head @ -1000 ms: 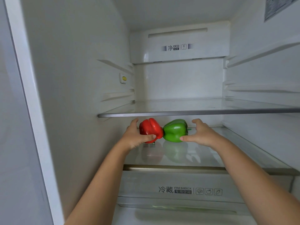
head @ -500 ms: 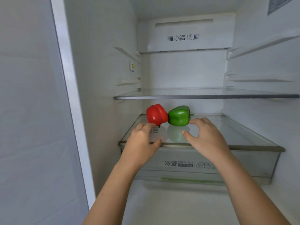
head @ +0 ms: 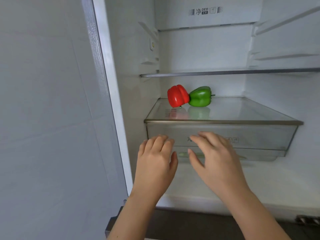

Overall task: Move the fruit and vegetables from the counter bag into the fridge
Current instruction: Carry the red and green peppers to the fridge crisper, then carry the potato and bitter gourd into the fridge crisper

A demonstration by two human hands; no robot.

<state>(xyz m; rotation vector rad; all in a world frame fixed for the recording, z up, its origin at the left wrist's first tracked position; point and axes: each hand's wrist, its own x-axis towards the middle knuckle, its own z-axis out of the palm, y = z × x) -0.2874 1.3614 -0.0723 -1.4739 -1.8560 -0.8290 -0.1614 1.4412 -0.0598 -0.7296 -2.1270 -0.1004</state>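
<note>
The left hand point(head: 155, 161) and right hand point(head: 214, 160) are both empty. Their fingers are relaxed and slightly spread, backs toward the camera, and the forearms reach up from the bottom edge. A second ago each hand cupped a pepper. Now both have drawn back and dropped below the shelf lip, level with the front of the clear plastic drawer point(head: 259, 139). Whether they touch it cannot be told. Above the drawer, a glass shelf point(head: 223, 122) with a metallic front trim carries the two peppers, well apart from the hands. The glossy, lobed red pepper point(head: 177, 96) lies toward the shelf's left rear, touching the smooth green pepper point(head: 200, 97) on its right. Both are faintly mirrored in the glass inside the white fridge point(head: 131, 84).
</note>
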